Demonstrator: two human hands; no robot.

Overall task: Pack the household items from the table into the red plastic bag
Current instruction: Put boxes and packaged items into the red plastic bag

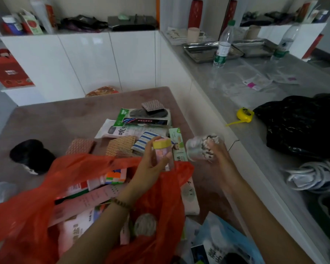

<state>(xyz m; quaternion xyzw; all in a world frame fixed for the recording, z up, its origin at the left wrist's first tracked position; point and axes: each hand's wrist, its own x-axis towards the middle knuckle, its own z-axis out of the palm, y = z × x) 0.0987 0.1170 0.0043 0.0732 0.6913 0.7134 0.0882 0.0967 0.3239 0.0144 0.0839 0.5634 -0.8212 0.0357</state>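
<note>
Red bag point(27, 216), probably boxes point(80, 186) inside

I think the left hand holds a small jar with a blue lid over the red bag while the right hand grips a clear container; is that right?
Not quite: the head view shows a yellow lid, not blue. The left hand holds the small jar over the red bag while the right hand grips a clear container.

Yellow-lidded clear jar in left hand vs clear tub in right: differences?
The clear plastic jar with a yellow lid stands upright in the left hand; the clear plastic tub lies tipped sideways in the right hand. The jar shows pink contents, the tub white and dark bits. Both are see-through and gripped above the table.
</note>
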